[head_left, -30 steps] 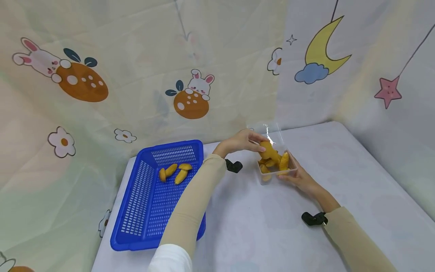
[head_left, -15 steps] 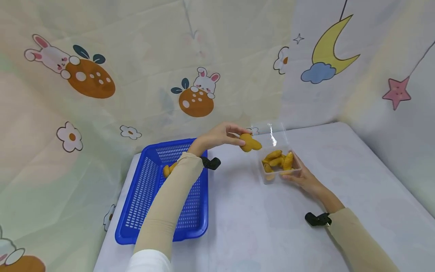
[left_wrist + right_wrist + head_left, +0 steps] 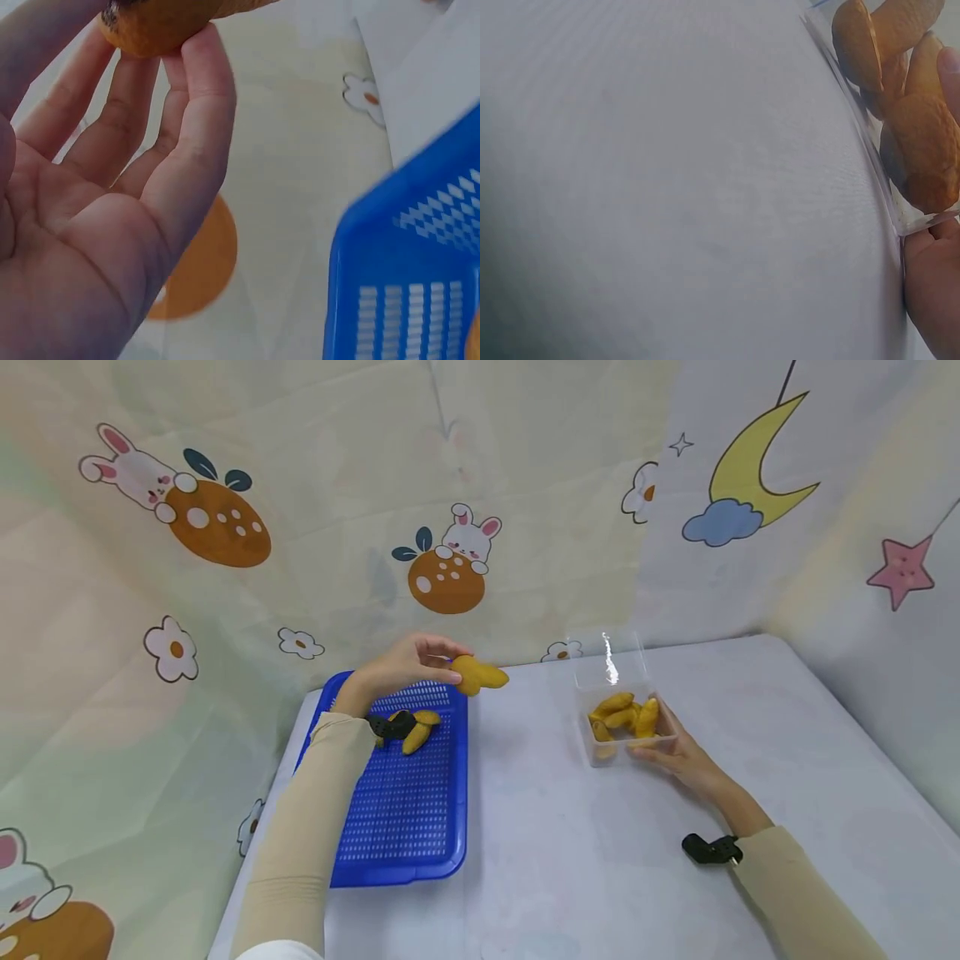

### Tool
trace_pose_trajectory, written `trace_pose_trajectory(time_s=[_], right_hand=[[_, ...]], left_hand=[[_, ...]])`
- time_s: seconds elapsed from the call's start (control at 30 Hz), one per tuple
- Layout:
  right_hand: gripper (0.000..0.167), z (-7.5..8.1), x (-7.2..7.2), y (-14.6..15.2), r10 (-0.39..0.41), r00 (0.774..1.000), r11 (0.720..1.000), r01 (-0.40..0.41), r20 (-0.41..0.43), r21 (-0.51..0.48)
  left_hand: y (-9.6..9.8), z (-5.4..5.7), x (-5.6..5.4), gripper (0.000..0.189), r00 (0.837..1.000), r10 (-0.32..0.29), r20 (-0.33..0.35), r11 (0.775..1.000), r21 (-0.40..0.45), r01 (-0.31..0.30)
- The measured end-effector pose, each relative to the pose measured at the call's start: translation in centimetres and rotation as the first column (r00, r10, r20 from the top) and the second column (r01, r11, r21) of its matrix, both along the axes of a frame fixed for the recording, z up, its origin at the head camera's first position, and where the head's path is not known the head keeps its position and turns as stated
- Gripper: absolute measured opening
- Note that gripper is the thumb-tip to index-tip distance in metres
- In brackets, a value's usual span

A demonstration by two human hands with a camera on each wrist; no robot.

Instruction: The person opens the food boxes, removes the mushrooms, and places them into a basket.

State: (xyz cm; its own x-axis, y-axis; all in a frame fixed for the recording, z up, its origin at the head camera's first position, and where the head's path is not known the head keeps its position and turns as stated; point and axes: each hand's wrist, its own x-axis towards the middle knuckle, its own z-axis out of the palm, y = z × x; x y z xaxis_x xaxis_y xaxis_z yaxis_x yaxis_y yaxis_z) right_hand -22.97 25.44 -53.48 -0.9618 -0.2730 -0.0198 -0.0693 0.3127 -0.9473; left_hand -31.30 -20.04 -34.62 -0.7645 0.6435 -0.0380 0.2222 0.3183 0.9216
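- Left hand [image 3: 397,667] pinches a yellow-brown mushroom-shaped piece [image 3: 477,676] by its cap, long axis sideways, stem pointing toward the clear plastic box [image 3: 617,743].
- Right hand [image 3: 686,760], farther off, grips that box.

The left hand [image 3: 97,225] pinches a yellow mushroom [image 3: 154,28], cropped at top. A blue basket [image 3: 345,262] shows lower right, below 1 printed flower [image 3: 365,99].

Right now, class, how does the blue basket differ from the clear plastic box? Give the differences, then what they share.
Size: the blue basket is larger than the clear plastic box.
Walls: the blue basket's are full of small openings, while the clear plastic box's are see-through.
Contact: the right hand holds the clear plastic box; no hand grips the blue basket.
Shared: both contain yellow mushrooms.
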Motion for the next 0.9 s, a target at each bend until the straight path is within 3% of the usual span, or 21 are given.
trace_pose_trajectory(time_s=[0.2,0.43,0.6,0.77,0.9], right_hand=[[0.108,-0.2,0.0,0.1,0.007,1.000,1.000,-0.006,0.006,-0.013],[0.108,-0.7,-0.3,0.3,0.016,1.000,0.999,-0.016,-0.004,-0.038],[0.107,-0.9,-0.5,0.4,0.028,1.000,0.997,-0.029,-0.012,-0.068],[0.106,-1.0,-0.5,0.4,0.038,0.999,0.996,-0.040,-0.025,-0.078],[0.106,-1.1,-0.5,0.4,0.042,0.999,0.995,-0.044,-0.023,-0.085]], left_hand=[[-4.1,-1.2,1.0,0.037,0.998,0.041,0.041,0.999,0.001,-0.041],[-7.4,-3.7,2.3,0.037,0.993,0.088,0.075,0.996,-0.017,-0.087],[-8.6,-5.8,3.1,0.038,0.986,0.122,0.113,0.991,-0.071,-0.115],[-8.9,-8.1,3.4,0.039,0.972,0.114,0.204,0.992,-0.076,-0.100],[-9.3,-9.5,3.6,0.040,0.969,0.128,0.212,0.990,-0.082,-0.113]])
